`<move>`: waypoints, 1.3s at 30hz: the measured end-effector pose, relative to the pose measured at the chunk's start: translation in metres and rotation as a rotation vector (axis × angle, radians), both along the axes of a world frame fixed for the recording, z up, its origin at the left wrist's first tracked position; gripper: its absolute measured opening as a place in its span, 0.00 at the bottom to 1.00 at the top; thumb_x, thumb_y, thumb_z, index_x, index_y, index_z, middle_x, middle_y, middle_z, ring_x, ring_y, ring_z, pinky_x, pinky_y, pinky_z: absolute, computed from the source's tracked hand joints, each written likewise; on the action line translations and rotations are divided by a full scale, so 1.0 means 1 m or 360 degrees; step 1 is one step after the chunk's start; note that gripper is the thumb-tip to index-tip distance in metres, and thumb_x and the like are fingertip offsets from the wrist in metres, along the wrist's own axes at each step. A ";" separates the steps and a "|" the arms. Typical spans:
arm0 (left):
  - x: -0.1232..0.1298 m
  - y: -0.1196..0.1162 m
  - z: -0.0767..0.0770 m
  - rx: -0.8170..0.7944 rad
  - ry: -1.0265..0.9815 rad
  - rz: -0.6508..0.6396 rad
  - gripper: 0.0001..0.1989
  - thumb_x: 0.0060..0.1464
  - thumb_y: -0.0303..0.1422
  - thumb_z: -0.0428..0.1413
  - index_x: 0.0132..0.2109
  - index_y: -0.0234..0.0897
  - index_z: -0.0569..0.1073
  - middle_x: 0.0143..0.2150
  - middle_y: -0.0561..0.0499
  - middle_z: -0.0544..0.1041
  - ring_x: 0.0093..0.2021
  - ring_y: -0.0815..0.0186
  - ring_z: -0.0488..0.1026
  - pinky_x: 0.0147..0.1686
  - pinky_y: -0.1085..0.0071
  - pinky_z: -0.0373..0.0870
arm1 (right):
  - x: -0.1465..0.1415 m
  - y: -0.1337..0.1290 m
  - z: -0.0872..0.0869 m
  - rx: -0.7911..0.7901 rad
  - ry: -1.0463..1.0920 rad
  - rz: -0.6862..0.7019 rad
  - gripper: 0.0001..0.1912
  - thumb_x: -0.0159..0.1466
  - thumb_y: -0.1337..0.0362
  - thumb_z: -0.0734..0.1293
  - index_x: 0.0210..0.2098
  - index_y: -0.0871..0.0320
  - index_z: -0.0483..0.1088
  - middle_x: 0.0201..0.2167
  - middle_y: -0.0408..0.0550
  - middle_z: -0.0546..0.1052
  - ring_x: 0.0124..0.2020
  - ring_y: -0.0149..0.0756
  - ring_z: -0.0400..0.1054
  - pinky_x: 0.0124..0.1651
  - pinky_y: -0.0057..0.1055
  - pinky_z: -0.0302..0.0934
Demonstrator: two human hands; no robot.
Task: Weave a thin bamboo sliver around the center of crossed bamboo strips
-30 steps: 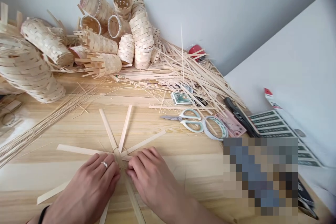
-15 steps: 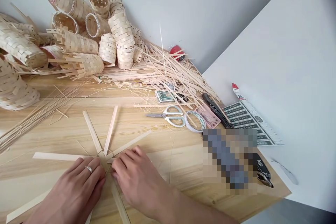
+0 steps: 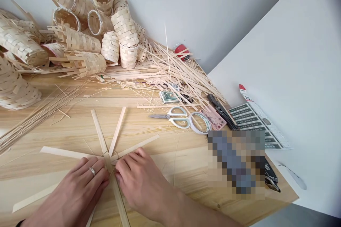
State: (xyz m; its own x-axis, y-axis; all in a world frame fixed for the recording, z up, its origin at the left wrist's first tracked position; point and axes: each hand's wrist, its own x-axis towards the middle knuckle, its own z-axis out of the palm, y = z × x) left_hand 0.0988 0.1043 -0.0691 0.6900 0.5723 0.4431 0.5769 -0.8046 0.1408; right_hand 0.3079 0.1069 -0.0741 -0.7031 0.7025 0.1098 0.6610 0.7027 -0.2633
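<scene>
Several flat pale wood strips (image 3: 99, 131) cross at one centre and spread out like a star on the table. My left hand (image 3: 85, 181), with a ring on one finger, is closed at the left side of the crossing, pressing on the strips. Opposite it, my right hand (image 3: 135, 177) pinches close to the crossing, fingers curled under. A thin splint (image 3: 111, 173) runs around the centre between both hands. The fingertips are partly hidden, so which strand each hand grips is hard to see.
Woven baskets (image 3: 85, 39) are piled at the back left, beside loose strips (image 3: 181, 67). Scissors (image 3: 178, 117), a tape roll (image 3: 200, 123) and a utility knife (image 3: 222, 111) lie to the right. Thin splints (image 3: 32, 120) lie at left; a pixelated patch (image 3: 234, 163) hides something.
The star of strips has shifted slightly right and turned a little clockwise, with both hands still at its centre. The whole view has shifted slightly.
</scene>
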 end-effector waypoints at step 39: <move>0.006 -0.020 0.000 -0.0364 0.0255 0.0256 0.11 0.61 0.19 0.49 0.34 0.39 0.64 0.29 0.53 0.70 0.27 0.61 0.67 0.31 0.62 0.60 | -0.001 0.005 -0.004 0.0053 0.0231 0.0027 0.09 0.67 0.74 0.66 0.31 0.58 0.66 0.26 0.40 0.73 0.27 0.34 0.65 0.39 0.37 0.49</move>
